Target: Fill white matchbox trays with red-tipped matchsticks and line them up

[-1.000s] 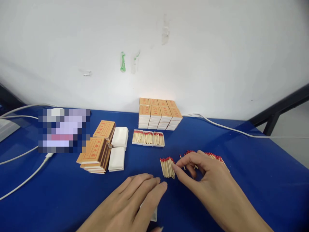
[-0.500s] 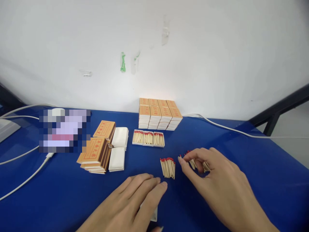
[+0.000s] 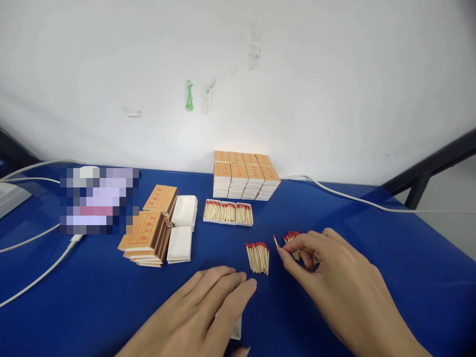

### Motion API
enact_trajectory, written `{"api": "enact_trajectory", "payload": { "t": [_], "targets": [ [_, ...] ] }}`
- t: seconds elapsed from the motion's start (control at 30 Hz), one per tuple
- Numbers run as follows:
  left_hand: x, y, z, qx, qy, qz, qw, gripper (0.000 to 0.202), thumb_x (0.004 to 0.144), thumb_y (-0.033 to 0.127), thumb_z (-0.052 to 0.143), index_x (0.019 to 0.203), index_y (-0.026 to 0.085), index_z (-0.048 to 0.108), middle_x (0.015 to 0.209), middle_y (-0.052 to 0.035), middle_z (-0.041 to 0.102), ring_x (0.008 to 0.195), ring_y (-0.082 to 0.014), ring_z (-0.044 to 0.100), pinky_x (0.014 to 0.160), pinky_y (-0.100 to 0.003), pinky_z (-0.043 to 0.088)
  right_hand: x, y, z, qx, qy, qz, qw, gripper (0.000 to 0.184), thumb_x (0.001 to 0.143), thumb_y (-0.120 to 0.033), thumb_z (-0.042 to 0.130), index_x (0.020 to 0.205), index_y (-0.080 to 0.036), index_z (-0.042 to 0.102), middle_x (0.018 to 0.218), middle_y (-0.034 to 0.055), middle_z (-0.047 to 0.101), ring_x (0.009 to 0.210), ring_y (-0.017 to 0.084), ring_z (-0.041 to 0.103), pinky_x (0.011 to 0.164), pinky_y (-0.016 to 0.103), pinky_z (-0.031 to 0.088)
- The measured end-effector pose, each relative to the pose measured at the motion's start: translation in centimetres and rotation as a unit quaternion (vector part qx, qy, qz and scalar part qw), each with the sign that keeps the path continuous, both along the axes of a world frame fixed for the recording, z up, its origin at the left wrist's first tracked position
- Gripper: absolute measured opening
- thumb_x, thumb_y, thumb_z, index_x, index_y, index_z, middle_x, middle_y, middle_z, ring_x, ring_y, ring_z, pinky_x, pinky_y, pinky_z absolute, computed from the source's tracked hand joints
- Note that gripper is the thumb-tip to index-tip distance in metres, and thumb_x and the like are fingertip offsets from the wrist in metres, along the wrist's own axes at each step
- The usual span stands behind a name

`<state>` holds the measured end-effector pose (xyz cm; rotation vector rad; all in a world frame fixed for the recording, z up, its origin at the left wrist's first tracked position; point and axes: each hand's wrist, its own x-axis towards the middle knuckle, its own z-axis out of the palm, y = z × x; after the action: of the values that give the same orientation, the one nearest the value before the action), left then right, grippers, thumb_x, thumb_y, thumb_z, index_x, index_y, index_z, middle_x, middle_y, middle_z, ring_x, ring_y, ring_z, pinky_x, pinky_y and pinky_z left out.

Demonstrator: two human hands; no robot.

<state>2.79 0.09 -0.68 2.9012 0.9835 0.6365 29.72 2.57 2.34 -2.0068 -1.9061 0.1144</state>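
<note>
My right hand (image 3: 327,277) pinches a single match (image 3: 275,241) between thumb and index finger, its red head pointing up and away. Behind those fingers lies a pile of matches (image 3: 292,237), partly hidden by the hand. To the left of the fingertips, a loose row of red-headed matches (image 3: 258,258) rests on the blue table. My left hand (image 3: 201,312) lies low over the table, fingers stretched out and thumb apart. Beneath it shows part of a small white matchbox tray (image 3: 236,329); the rest is covered, so I cannot tell how firmly it is touched.
Three trays filled with matches (image 3: 228,213) stand side by side before a stack of closed matchboxes (image 3: 241,173). To the left are empty white trays (image 3: 180,244) and orange matchbox sleeves (image 3: 143,230). A blurred-out object (image 3: 100,198) and white cables (image 3: 48,270) lie farther left.
The match in my right fingers has come up and stands clearer of the pile, showing more of its stick. My left hand has hardly moved.
</note>
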Motion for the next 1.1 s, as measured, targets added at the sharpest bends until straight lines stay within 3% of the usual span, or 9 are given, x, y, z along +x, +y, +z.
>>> {"api": "enact_trajectory", "payload": {
  "t": [0.23, 0.47, 0.67, 0.83, 1.1],
  "targets": [
    [0.1, 0.2, 0.1, 0.01, -0.011, -0.006, 1.0, 0.04, 0.119, 0.029, 0.047, 0.153, 0.012, 0.057, 0.147, -0.0094, 0.075, 0.135, -0.0272, 0.073, 0.117, -0.042, 0.058, -1.0, 0.1, 0.6, -0.081, 0.136, 0.018, 0.987, 0.035, 0.094, -0.059, 0.067, 0.073, -0.032, 0.074, 0.064, -0.0021, 0.058, 0.063, 0.02, 0.058, 0.062, 0.037, 0.044],
    [-0.1, -0.2, -0.2, 0.005, 0.001, -0.005, 1.0, 0.042, 0.122, 0.031, 0.038, 0.156, 0.014, 0.055, 0.151, -0.0073, 0.072, 0.14, -0.0256, 0.069, 0.12, -0.041, 0.055, -1.4, 0.1, 0.2, -0.134, 0.128, 0.0, 0.983, 0.035, 0.092, -0.057, 0.067, 0.072, -0.03, 0.072, 0.066, -0.0023, 0.059, 0.067, 0.019, 0.056, 0.062, 0.035, 0.042],
    [0.2, 0.0, -0.1, 0.02, -0.006, -0.002, 1.0, 0.041, 0.122, 0.029, 0.035, 0.153, 0.013, 0.057, 0.147, -0.0078, 0.075, 0.136, -0.0256, 0.072, 0.118, -0.04, 0.057, -1.4, 0.1, 0.3, -0.131, 0.148, 0.006, 0.98, 0.037, 0.092, -0.057, 0.066, 0.069, -0.028, 0.069, 0.065, -0.0026, 0.057, 0.065, 0.017, 0.054, 0.06, 0.033, 0.041],
    [0.4, 0.3, 0.0, 0.029, -0.009, -0.003, 1.0, 0.041, 0.122, 0.029, 0.033, 0.15, 0.013, 0.059, 0.145, -0.0073, 0.076, 0.133, -0.0251, 0.074, 0.115, -0.04, 0.059, -1.4, 0.2, 0.4, -0.086, 0.181, 0.019, 0.98, 0.034, 0.093, -0.053, 0.066, 0.071, -0.028, 0.071, 0.064, -0.0035, 0.055, 0.061, 0.016, 0.053, 0.058, 0.032, 0.041],
    [-0.1, 0.4, -0.1, 0.04, -0.005, -0.004, 0.999, 0.045, 0.124, 0.032, 0.027, 0.151, 0.015, 0.06, 0.144, -0.005, 0.077, 0.132, -0.0235, 0.074, 0.113, -0.039, 0.059, -1.5, 0.0, 0.1, -0.066, 0.132, 0.075, 0.986, 0.029, 0.093, -0.045, 0.07, 0.068, -0.029, 0.071, 0.063, -0.0037, 0.061, 0.059, 0.015, 0.059, 0.056, 0.032, 0.044]
  ]
}}
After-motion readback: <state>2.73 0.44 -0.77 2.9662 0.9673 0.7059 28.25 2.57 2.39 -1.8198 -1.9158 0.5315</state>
